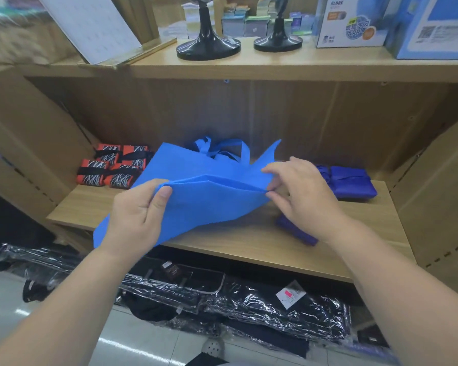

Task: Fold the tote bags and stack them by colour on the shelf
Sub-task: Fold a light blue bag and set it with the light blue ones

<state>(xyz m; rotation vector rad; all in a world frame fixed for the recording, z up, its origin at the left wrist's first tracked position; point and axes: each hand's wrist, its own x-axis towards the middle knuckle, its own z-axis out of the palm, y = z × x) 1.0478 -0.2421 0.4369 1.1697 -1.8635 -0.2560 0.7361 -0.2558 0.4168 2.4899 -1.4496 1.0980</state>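
Note:
A light blue tote bag is held above the wooden shelf, partly folded, its handles pointing toward the back. My left hand grips the bag's near left fold with the thumb on top. My right hand pinches the fold's right end. Several folded orange-and-black patterned bags lie at the shelf's back left. A folded dark blue bag sits at the right, and another dark blue one lies near the front, partly hidden under my right wrist.
The upper shelf carries two black stands, a white board and blue boxes. Cardboard panels flank the shelf on both sides. Black goods in clear plastic lie on the floor below.

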